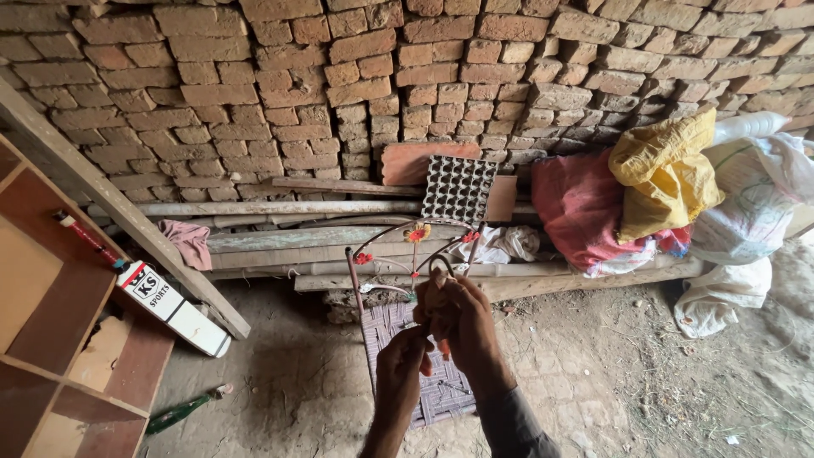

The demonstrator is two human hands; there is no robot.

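My right hand (458, 318) is raised in front of me, fingers closed around a bent metal wire of a small frame (407, 254) that has curved rods with red and orange flower-like beads. My left hand (403, 360) sits just below and left of it, fingers pinched near the same wire; what it pinches is hidden. Under both hands lies a small woven seat (386, 326) with a purple-grey weave and a rusty metal leg (354, 280), standing on the dirt floor.
A brick wall (339, 76) fills the back. Poles and planks (280, 242) lie along its foot, with an egg tray (458, 188), red, yellow and white sacks (670, 187). A wooden shelf unit (51, 339), a cricket bat (170, 305) and a green bottle (182, 413) are at left.
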